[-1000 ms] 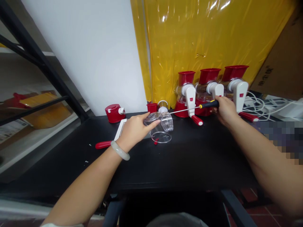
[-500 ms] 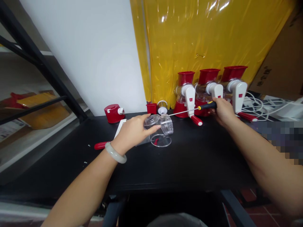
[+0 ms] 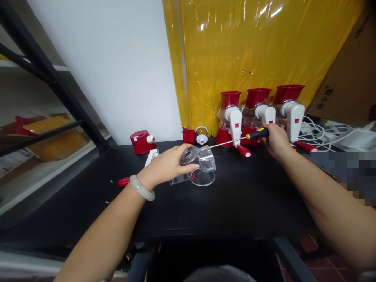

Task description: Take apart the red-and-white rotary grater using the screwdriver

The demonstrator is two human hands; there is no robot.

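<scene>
My left hand (image 3: 169, 164) is closed around a clear plastic grater body (image 3: 207, 158), which is tilted over the black table. Its wide round rim points down toward the tabletop; whether it touches cannot be told. In my right hand (image 3: 276, 141) is a screwdriver (image 3: 257, 133) with a black and yellow handle. Its long metal shaft reaches left, and the tip is at or just behind the upper edge of the clear body. Behind my left hand lies a white crank arm (image 3: 151, 156) with a red handle (image 3: 123, 181), partly covered by the hand.
A red base part (image 3: 142, 141) stands at the back left. A small red hopper (image 3: 188, 136) and a metal grating drum (image 3: 201, 135) sit behind the clear body. Three assembled rotary graters (image 3: 230, 117) line the back right, near white cables (image 3: 315, 133) and a cardboard box (image 3: 337, 82).
My left hand has tipped and lowered the clear grater body slightly. The screwdriver has shifted down a little with it, and the view has moved slightly.
</scene>
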